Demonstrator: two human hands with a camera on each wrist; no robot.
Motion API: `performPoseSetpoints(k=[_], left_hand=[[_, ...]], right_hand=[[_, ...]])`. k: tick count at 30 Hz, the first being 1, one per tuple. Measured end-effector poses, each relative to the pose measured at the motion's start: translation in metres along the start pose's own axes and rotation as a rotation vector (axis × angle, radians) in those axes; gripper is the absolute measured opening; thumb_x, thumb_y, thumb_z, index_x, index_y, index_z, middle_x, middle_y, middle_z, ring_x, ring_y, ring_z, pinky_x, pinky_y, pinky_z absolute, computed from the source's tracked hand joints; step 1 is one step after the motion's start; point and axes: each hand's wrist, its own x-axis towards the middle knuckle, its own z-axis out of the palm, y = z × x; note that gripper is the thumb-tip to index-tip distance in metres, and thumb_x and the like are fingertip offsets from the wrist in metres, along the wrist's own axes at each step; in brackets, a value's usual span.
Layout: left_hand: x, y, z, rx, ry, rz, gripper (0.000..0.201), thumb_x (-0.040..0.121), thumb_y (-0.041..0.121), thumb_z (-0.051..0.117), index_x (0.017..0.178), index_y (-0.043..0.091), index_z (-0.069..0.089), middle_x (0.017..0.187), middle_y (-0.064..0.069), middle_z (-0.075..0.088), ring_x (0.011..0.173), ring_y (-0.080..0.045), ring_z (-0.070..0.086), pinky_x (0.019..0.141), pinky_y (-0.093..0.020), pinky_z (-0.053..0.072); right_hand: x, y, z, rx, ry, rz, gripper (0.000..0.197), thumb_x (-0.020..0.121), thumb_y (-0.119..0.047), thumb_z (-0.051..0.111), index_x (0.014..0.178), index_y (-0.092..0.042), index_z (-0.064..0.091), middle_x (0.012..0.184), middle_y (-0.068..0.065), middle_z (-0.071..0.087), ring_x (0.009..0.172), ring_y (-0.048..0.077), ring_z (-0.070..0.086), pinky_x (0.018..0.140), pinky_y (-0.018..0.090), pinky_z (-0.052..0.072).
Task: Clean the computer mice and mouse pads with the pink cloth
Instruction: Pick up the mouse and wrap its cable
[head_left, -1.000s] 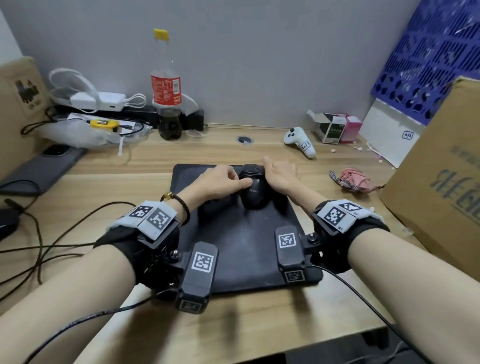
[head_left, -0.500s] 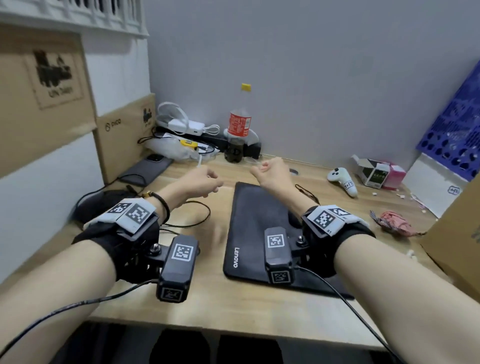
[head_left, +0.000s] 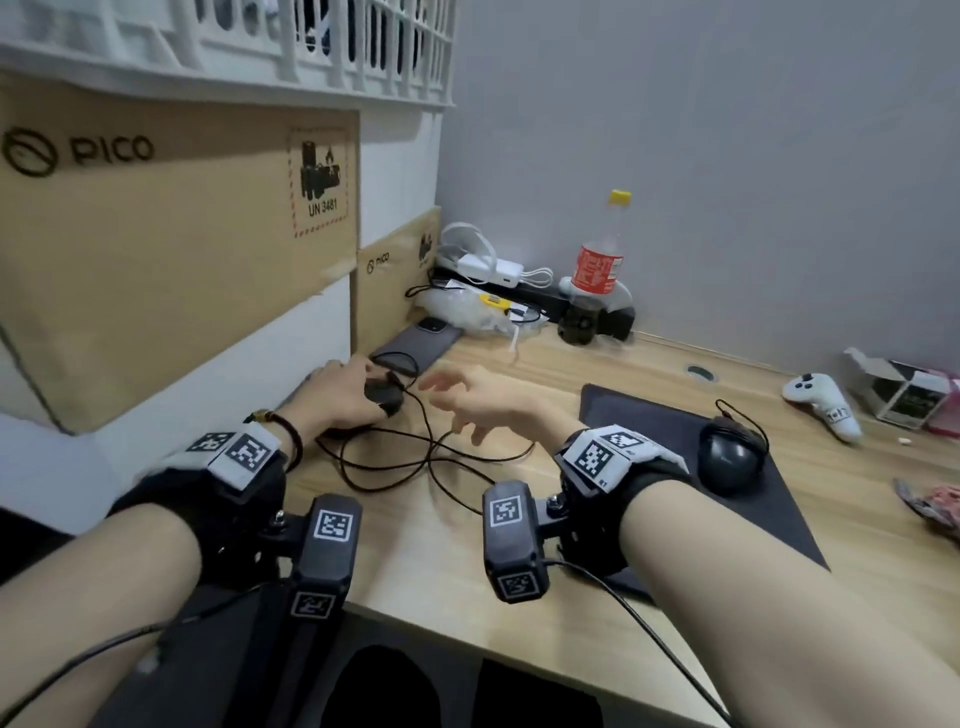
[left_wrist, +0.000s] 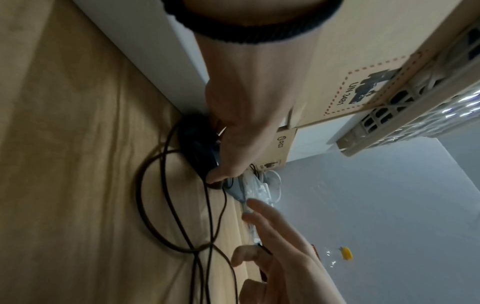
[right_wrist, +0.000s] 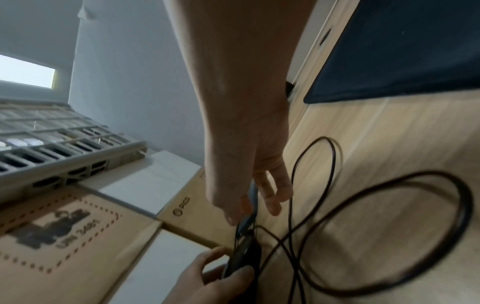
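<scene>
A black wired mouse (head_left: 385, 397) lies at the desk's left side against the cardboard boxes. My left hand (head_left: 363, 395) grips it, fingers curled over its top; the left wrist view shows the same mouse (left_wrist: 194, 142) under my left hand (left_wrist: 228, 156). My right hand (head_left: 452, 405) hovers just to its right, open with fingers spread, above the tangled black cable (head_left: 431, 457). A second black mouse (head_left: 727, 457) sits on the black mouse pad (head_left: 748, 514) to the right. The pink cloth (head_left: 935, 506) lies crumpled at the far right edge, untouched.
Stacked cardboard boxes (head_left: 156, 234) wall off the left. A phone (head_left: 415, 340), chargers (head_left: 488, 265) and a cola bottle (head_left: 597, 270) crowd the back left. A white controller (head_left: 821, 397) and a small carton (head_left: 904, 395) lie at the back right.
Both hands left the mouse on the pad and swung left. The left hand took hold of the other mouse by the boxes; the right hand opened beside it.
</scene>
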Motion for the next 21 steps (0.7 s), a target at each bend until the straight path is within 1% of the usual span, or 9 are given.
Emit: performPoseSetpoints(k=[2,5,8,11,14,15,17,19,21], left_hand=[[0.001,-0.003,0.005,0.037,0.015,0.001,0.081,0.072,0.043,0.072,0.138,0.015,0.035,0.132,-0.015,0.052,0.12,-0.034,0.05,0.095,-0.036,0.045],[0.002,0.003,0.01,-0.022,0.055,-0.007,0.084,0.07,0.044,0.075,0.138,0.013,0.036,0.132,-0.013,0.055,0.119,-0.032,0.053,0.094,-0.036,0.046],[0.003,0.015,0.005,-0.193,0.084,-0.045,0.08,0.067,0.052,0.075,0.132,0.016,0.046,0.129,-0.009,0.058,0.115,-0.029,0.055,0.091,-0.033,0.045],[0.005,0.03,-0.006,-0.368,0.112,-0.012,0.054,0.067,0.054,0.075,0.108,0.021,0.064,0.109,-0.001,0.066,0.103,-0.023,0.06,0.088,-0.031,0.046],[0.005,0.045,-0.015,-0.636,-0.01,0.026,0.051,0.068,0.05,0.077,0.105,0.016,0.069,0.097,-0.001,0.067,0.091,-0.019,0.062,0.076,-0.028,0.048],[0.002,0.052,-0.017,-0.703,-0.062,0.041,0.049,0.069,0.05,0.077,0.105,0.018,0.069,0.096,-0.002,0.067,0.088,-0.019,0.062,0.07,-0.027,0.049],[-0.007,0.064,-0.018,-0.781,-0.145,0.093,0.04,0.073,0.049,0.075,0.097,0.017,0.069,0.09,-0.004,0.067,0.08,-0.02,0.061,0.065,-0.026,0.047],[-0.016,0.077,-0.02,-0.897,-0.247,0.168,0.035,0.076,0.047,0.074,0.091,0.015,0.068,0.082,-0.006,0.064,0.071,-0.019,0.06,0.061,-0.027,0.046],[-0.023,0.085,-0.024,-1.014,-0.355,0.215,0.037,0.078,0.046,0.072,0.098,0.015,0.066,0.083,-0.006,0.06,0.068,-0.016,0.058,0.059,-0.027,0.044]], right_hand=[[0.008,-0.002,0.012,-0.075,-0.091,-0.001,0.032,0.101,-0.027,0.042,0.128,-0.017,0.054,0.126,0.008,0.056,0.075,0.018,0.061,0.051,0.026,0.05],[0.015,0.002,0.019,-0.127,-0.201,0.108,0.026,0.103,-0.031,0.036,0.114,-0.017,0.055,0.118,0.01,0.052,0.073,0.019,0.057,0.057,0.03,0.054],[0.015,0.009,0.007,-0.059,-0.018,0.237,0.027,0.101,-0.018,0.036,0.119,-0.004,0.052,0.105,0.015,0.047,0.09,0.032,0.059,0.068,0.042,0.058],[0.019,0.022,-0.012,-0.081,0.225,0.318,0.031,0.093,-0.014,0.042,0.118,0.002,0.052,0.11,0.02,0.051,0.104,0.032,0.055,0.072,0.032,0.049],[0.016,0.03,-0.026,-0.179,0.424,0.453,0.06,0.078,-0.02,0.045,0.137,-0.007,0.041,0.136,0.016,0.042,0.132,0.038,0.036,0.108,0.049,0.03],[0.013,0.03,-0.03,-0.198,0.499,0.426,0.063,0.079,-0.016,0.047,0.141,-0.014,0.036,0.143,0.014,0.037,0.136,0.036,0.028,0.112,0.052,0.023],[0.009,0.025,-0.037,-0.242,0.558,0.227,0.067,0.082,-0.009,0.051,0.144,-0.024,0.034,0.146,0.009,0.034,0.137,0.031,0.027,0.113,0.049,0.024],[0.01,0.024,-0.042,-0.277,0.496,-0.021,0.061,0.081,-0.006,0.056,0.139,-0.024,0.045,0.14,0.008,0.047,0.131,0.029,0.04,0.108,0.043,0.035],[0.006,0.023,-0.046,-0.228,0.456,-0.137,0.043,0.083,0.0,0.054,0.122,-0.016,0.06,0.118,0.005,0.063,0.112,0.023,0.056,0.091,0.026,0.045]])
